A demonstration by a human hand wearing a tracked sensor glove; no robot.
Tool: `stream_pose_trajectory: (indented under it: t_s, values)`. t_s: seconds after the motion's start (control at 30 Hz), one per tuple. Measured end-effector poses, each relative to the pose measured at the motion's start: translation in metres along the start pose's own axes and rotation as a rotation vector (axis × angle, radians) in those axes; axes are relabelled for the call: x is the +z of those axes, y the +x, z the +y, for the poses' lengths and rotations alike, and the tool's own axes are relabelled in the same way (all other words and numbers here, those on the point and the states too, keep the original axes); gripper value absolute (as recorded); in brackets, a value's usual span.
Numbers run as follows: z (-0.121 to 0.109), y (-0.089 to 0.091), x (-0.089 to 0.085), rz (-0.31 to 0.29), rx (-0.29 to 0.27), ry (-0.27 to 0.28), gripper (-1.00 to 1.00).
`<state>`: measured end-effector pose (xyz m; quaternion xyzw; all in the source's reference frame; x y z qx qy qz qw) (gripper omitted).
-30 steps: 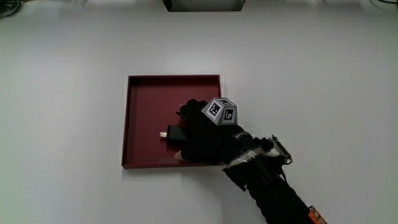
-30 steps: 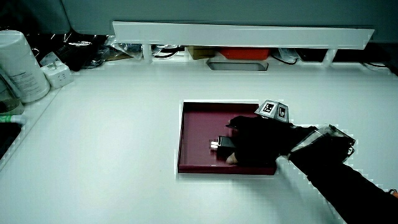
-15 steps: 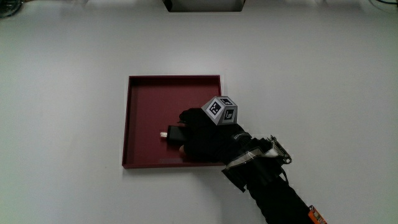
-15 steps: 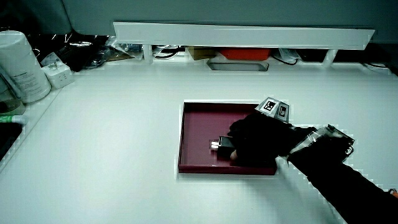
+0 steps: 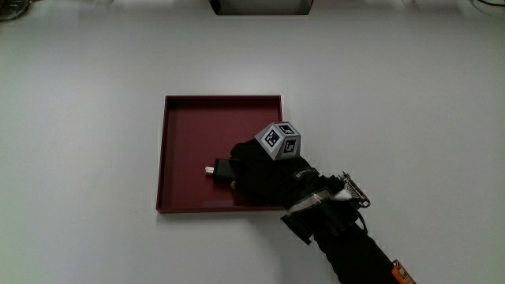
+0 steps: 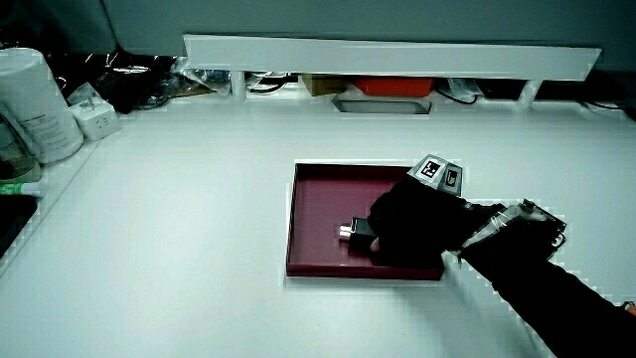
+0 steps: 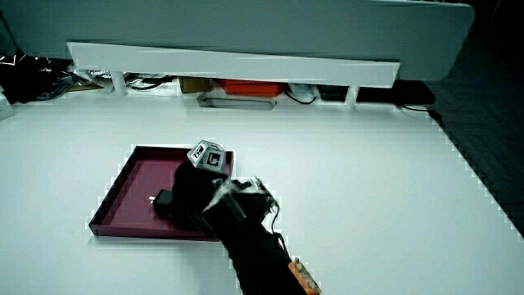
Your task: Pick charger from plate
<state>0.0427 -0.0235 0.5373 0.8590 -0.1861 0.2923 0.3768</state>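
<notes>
A square dark red plate [image 5: 185, 126] [image 6: 323, 199] [image 7: 131, 180] lies on the white table. A small black charger [image 5: 223, 168] [image 6: 359, 230] [image 7: 164, 200] with a pale metal plug rests in the part of the plate nearest the person. The gloved hand [image 5: 256, 170] [image 6: 412, 227] [image 7: 192, 195], carrying its patterned cube [image 5: 279, 140], lies over the plate with its fingers curled around the charger's body. Only the plug end of the charger shows past the fingers.
A low white partition [image 6: 393, 55] [image 7: 233, 65] runs along the table, with cables and an orange item under it. A white canister [image 6: 35, 104] and a small white adapter [image 6: 97, 119] stand at the table's edge. The black forearm [image 5: 347, 241] reaches in from the person's side.
The fingers have curled tighter around the charger; the spread fingertips seen a second ago are now drawn in. Charger and plate stay where they were.
</notes>
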Motion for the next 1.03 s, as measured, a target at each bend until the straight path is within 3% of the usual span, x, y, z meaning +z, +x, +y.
stream_pose_trajectory:
  t_s: [0.13,0.33,0.67,0.7,0.8,0.83,0.93,1.0,1.03]
  values:
    - [-0.004,-0.003,0.005,0.024,0.021,-0.010,1.00]
    - [-0.013,-0.003,0.019,-0.001,0.042,0.036,1.00]
    - [-0.049,-0.012,0.066,0.030,0.106,0.104,1.00]
    - [-0.047,-0.005,0.065,0.075,0.166,0.077,1.00]
    - [-0.059,-0.006,0.077,0.071,0.165,0.102,1.00]
    - [-0.060,-0.003,0.079,0.042,0.208,0.137,1.00]
    - [-0.071,-0.001,0.090,0.048,0.195,0.156,1.00]
    - [-0.075,0.006,0.095,0.081,0.229,0.175,1.00]
    - [-0.079,0.008,0.098,0.043,0.238,0.194,1.00]
